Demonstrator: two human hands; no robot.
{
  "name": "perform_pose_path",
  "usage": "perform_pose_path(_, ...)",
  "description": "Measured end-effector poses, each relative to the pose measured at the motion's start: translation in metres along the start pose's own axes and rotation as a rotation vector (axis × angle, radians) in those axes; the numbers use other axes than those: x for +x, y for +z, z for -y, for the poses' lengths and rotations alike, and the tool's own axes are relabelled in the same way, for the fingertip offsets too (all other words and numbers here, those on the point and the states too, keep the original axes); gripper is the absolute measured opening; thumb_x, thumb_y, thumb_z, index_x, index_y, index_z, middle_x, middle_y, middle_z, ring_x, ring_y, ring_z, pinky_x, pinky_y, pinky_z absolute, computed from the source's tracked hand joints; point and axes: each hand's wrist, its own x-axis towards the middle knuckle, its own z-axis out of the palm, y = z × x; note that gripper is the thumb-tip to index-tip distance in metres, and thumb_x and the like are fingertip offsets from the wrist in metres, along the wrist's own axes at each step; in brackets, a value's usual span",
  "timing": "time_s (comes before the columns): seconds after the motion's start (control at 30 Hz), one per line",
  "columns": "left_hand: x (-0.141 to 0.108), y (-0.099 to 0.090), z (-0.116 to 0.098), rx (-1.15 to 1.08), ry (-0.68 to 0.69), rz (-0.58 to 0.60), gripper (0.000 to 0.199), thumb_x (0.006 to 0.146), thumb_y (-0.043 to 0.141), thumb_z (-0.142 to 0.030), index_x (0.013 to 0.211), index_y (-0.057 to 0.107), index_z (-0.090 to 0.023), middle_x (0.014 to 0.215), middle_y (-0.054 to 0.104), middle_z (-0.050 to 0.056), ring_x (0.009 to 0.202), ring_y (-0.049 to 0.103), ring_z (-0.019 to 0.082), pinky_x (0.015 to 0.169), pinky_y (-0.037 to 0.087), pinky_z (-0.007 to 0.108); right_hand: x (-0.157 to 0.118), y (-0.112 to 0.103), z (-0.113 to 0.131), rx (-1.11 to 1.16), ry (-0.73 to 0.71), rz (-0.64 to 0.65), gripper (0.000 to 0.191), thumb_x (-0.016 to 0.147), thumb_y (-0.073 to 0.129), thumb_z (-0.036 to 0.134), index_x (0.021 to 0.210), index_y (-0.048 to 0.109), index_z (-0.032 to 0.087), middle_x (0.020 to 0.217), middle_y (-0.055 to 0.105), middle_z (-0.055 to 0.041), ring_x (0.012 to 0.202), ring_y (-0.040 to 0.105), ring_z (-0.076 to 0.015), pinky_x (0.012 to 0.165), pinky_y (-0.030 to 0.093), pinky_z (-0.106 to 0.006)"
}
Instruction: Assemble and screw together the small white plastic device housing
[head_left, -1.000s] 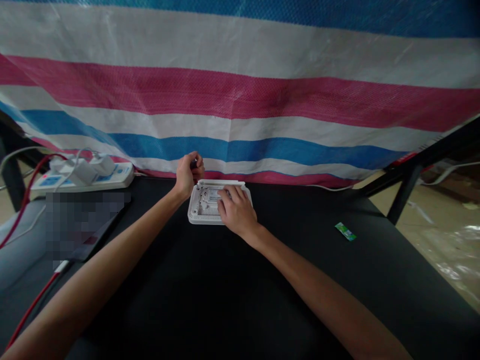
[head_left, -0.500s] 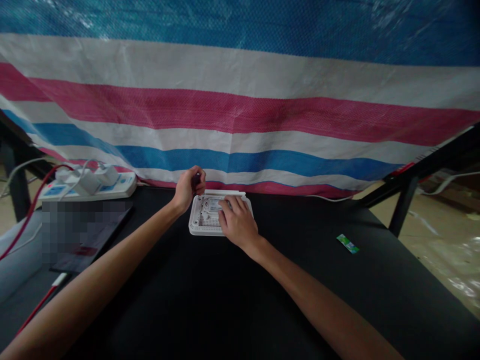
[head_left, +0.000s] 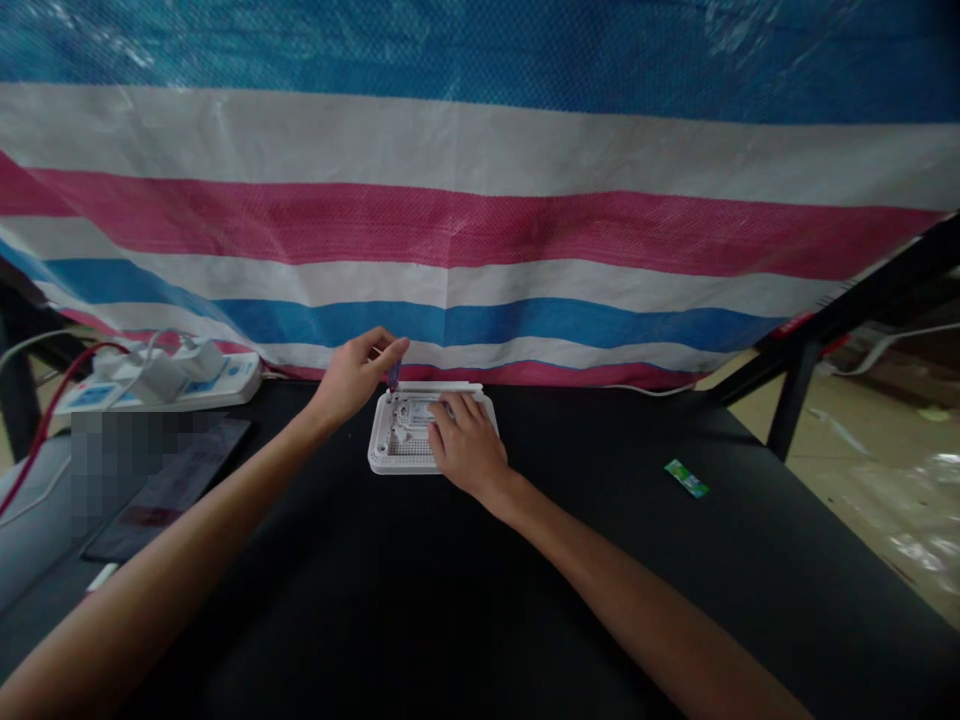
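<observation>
A white plastic casing [head_left: 414, 465] with small perforations and fittings inside lies on the black table. My left hand [head_left: 356, 372] is closed, pinching a small screwdriver [head_left: 394, 374] with a purplish, see-through handle. It stands roughly upright over the casing's back left corner; its tip is too small to make out. On the right half of the casing rests my right hand [head_left: 471, 445], palm down, fingers spread and lying over the parts inside. That hand covers the casing's right side.
At the left stand a white power strip [head_left: 240, 380] with plugged-in chargers and a dark tablet [head_left: 172, 490]. A small green packet [head_left: 686, 478] lies on the table [head_left: 585, 480] to the right. Behind hangs a striped plastic sheet [head_left: 450, 230].
My left hand has turned and tilted, and the screwdriver now points down at the casing's back left corner. My right hand stays on the casing. The whole view has shifted slightly.
</observation>
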Motion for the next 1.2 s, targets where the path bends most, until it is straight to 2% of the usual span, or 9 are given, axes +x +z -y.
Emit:
perform_pose_path(0.1,0.001,-0.003,-0.003,0.084,0.048,-0.02,0.023,0.084,0.067,-0.032,0.067,0.065,-0.016,0.057,0.057,0.0,0.052,0.045,0.012,0.051,0.029,0.022,0.0,0.0,0.0,-0.006,-0.007,0.0,0.029,0.094,0.044,0.024,0.116,0.061,0.015,0.119,0.058,-0.0134,0.112,0.049,-0.0266,0.098,0.041,-0.041)
perform_pose_path(0.27,-0.001,-0.001,-0.007,0.025,0.068,-0.015,0.021,0.083,0.069,-0.026,0.064,0.065,-0.016,0.056,0.056,0.0,0.053,0.042,0.012,0.052,0.027,0.023,-0.001,0.0,0.0,-0.013,-0.001,0.0,0.029,0.094,0.044,0.024,0.117,0.061,0.016,0.119,0.058,-0.0136,0.112,0.049,-0.0273,0.097,0.042,-0.043)
perform_pose_path(0.37,-0.005,0.003,-0.005,0.045,0.118,-0.067,0.026,0.088,0.061,-0.022,0.062,0.062,-0.017,0.055,0.051,-0.001,0.054,0.04,0.012,0.054,0.026,0.024,-0.001,0.0,0.0,-0.005,-0.007,-0.007,0.029,0.094,0.044,0.024,0.116,0.062,0.015,0.119,0.058,-0.0137,0.112,0.049,-0.0273,0.097,0.041,-0.042)
perform_pose_path(0.47,-0.008,0.009,0.003,0.015,0.162,-0.062,0.031,0.094,0.051,-0.025,0.066,0.061,-0.017,0.06,0.053,0.0,0.058,0.044,0.013,0.059,0.032,0.023,0.0,0.0,0.0,0.006,-0.002,-0.013,0.028,0.094,0.045,0.024,0.115,0.062,0.015,0.119,0.059,-0.0137,0.112,0.049,-0.0273,0.097,0.041,-0.042)
perform_pose_path(0.6,-0.01,0.018,0.015,-0.228,0.089,0.01,0.036,0.096,0.048,-0.039,0.07,0.057,-0.017,0.063,0.053,0.002,0.059,0.046,0.014,0.06,0.036,0.024,0.0,-0.001,0.0,0.015,0.001,-0.004,0.027,0.094,0.046,0.023,0.115,0.062,0.017,0.118,0.059,-0.0138,0.113,0.049,-0.0273,0.096,0.042,-0.043)
perform_pose_path(0.73,-0.009,0.026,0.019,-0.564,-0.067,0.194,0.04,0.093,0.049,-0.052,0.072,0.051,-0.018,0.057,0.039,-0.002,0.053,0.039,0.012,0.053,0.033,0.023,0.0,-0.001,0.0,0.007,0.0,-0.006,0.027,0.094,0.045,0.023,0.114,0.062,0.017,0.117,0.059,-0.013,0.112,0.049,-0.0267,0.096,0.042,-0.042)
perform_pose_path(0.8,-0.009,0.028,0.018,-0.672,-0.134,0.22,0.041,0.091,0.052,-0.052,0.07,0.049,-0.018,0.057,0.033,-0.004,0.051,0.035,0.011,0.052,0.033,0.023,0.0,-0.001,0.0,0.006,-0.002,-0.011,0.027,0.094,0.046,0.023,0.114,0.062,0.017,0.116,0.059,-0.0129,0.112,0.049,-0.0265,0.096,0.042,-0.041)
perform_pose_path(1.0,-0.011,0.025,0.019,-0.71,-0.172,0.215,0.044,0.089,0.053,-0.052,0.063,0.043,-0.018,0.057,0.03,-0.004,0.049,0.028,0.01,0.049,0.031,0.022,0.0,0.0,0.0,0.002,-0.003,-0.016,0.025,0.094,0.046,0.023,0.112,0.063,0.017,0.115,0.06,-0.0127,0.112,0.049,-0.0265,0.094,0.042,-0.041)
perform_pose_path(1.2,-0.01,0.023,0.02,-0.682,-0.131,0.179,0.033,0.087,0.053,-0.037,0.063,0.044,-0.018,0.056,0.031,-0.003,0.049,0.03,0.01,0.048,0.028,0.022,0.0,0.0,0.0,0.003,-0.009,-0.009,0.026,0.094,0.046,0.023,0.113,0.062,0.017,0.116,0.059,-0.0129,0.111,0.05,-0.0268,0.095,0.042,-0.042)
